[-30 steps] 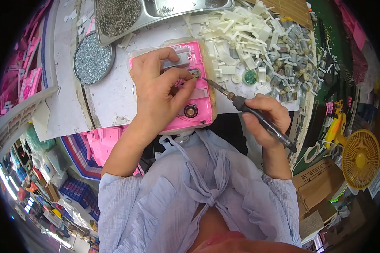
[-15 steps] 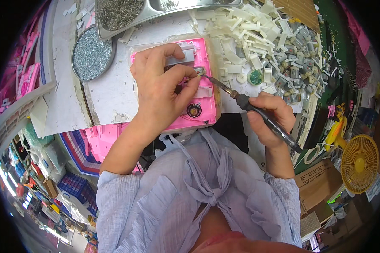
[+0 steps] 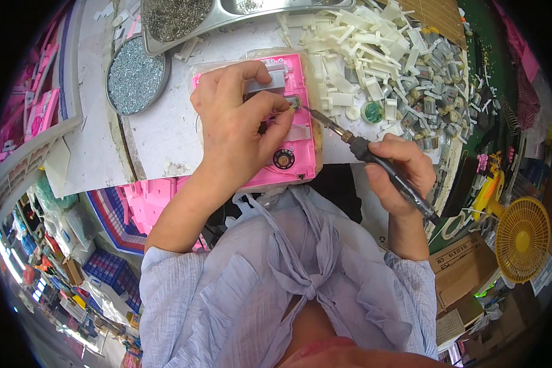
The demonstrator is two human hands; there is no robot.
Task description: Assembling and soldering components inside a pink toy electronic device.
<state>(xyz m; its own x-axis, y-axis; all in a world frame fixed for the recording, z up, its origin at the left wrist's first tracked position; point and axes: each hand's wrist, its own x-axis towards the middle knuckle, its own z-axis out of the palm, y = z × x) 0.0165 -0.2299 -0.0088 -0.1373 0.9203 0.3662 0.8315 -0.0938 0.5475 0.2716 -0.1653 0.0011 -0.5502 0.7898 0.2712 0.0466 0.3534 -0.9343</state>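
A pink plastic housing point(image 3: 297, 172) lies in front of me, with a grey part and a small round black speaker point(image 3: 283, 159) set in it. My left hand point(image 3: 236, 116) rests over the housing, its thumb and forefinger pinching a thin wire point(image 3: 284, 111) beside a small metal part point(image 3: 294, 101). In my right hand point(image 3: 405, 172) is a soldering iron point(image 3: 383, 161) with a dark handle. Its tip points left toward the small metal part, slightly apart from it. The left palm hides part of the housing.
A round dish of small metal screws point(image 3: 136, 76) stands at left, below a metal tray point(image 3: 233, 13) holding more small parts. White plastic pieces point(image 3: 343, 43) and small grey motors point(image 3: 432, 92) are heaped at right. Near the heap sits a green round container point(image 3: 371, 111). A yellow fan point(image 3: 522, 239) is far right.
My right hand has drawn the soldering iron a little to the right, and its tip has come away from the wire and metal part. The left hand keeps its pinch.
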